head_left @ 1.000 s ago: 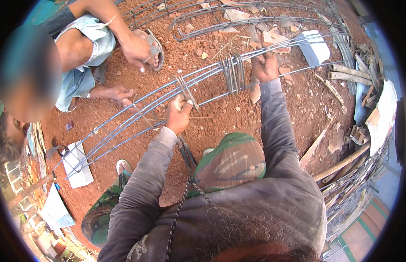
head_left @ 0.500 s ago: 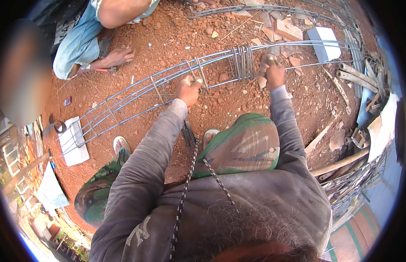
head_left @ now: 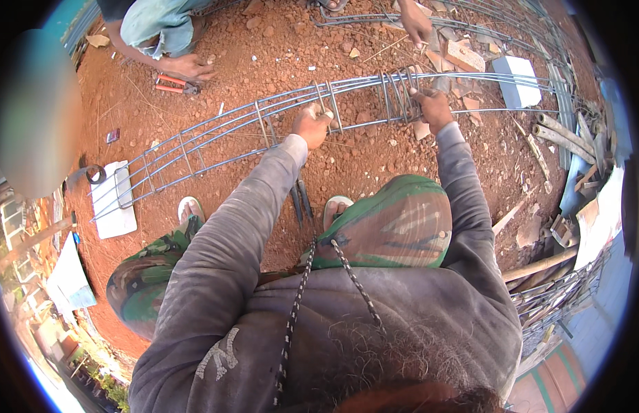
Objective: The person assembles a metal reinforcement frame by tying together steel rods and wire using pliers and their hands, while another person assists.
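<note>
A long, narrow rebar cage (head_left: 216,129) of thin steel bars lies across in front of me, with rectangular stirrups spaced along its left part. My left hand (head_left: 312,126) is closed at the near bar, its fingers on a stirrup (head_left: 335,108) there. Further right, my right hand (head_left: 433,108) grips the edge of a bunch of stirrups (head_left: 395,96) hung around the bars; its fingertips are partly hidden. Between my feet, a tool with two dark handles (head_left: 302,199) lies on the soil.
White blocks (head_left: 515,81) (head_left: 114,215) sit under both cage ends. A co-worker's hand (head_left: 185,67) rests beside orange-handled pincers (head_left: 172,84); another hand (head_left: 416,26) reaches in at the top. Broken tiles (head_left: 464,56), bamboo poles (head_left: 566,139) and more rebar (head_left: 374,18) lie around.
My right hand has shifted slightly right, and the stirrup bunch has spread out and tilted. My left hand moved slightly right with its stirrup. Another person's hand has come in at the top.
</note>
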The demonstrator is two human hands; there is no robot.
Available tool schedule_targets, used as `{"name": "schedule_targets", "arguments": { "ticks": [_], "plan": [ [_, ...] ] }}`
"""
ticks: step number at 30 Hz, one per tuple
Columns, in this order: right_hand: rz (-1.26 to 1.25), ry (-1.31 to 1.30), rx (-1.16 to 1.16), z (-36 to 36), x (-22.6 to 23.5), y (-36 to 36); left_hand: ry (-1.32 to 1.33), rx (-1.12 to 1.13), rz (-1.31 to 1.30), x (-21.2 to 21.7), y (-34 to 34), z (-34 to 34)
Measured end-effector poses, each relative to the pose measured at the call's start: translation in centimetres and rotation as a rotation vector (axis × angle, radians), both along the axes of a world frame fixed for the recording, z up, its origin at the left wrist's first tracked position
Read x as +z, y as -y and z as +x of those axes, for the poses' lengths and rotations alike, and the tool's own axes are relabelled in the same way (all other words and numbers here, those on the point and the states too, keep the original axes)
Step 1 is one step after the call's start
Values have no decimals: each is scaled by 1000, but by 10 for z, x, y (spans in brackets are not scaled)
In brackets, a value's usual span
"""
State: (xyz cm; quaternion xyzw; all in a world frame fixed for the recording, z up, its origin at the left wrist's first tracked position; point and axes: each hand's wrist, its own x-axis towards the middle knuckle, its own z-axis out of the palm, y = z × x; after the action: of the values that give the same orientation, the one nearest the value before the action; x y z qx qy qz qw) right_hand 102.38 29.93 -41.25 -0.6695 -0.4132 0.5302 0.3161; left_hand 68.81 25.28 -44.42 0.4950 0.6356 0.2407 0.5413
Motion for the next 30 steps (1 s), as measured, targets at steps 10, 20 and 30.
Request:
{"name": "schedule_targets", "arguments": {
  "ticks": [10,20,30],
  "plan": [
    [41,68,-273,115,-61,2,63,25,72,-18,6,-1],
    [449,779,-338,18,-19,27,141,-10,-84,16,2,17],
    [273,887,-177,-35,-32,24,134,60,-40,24,4,20]
  ]
}}
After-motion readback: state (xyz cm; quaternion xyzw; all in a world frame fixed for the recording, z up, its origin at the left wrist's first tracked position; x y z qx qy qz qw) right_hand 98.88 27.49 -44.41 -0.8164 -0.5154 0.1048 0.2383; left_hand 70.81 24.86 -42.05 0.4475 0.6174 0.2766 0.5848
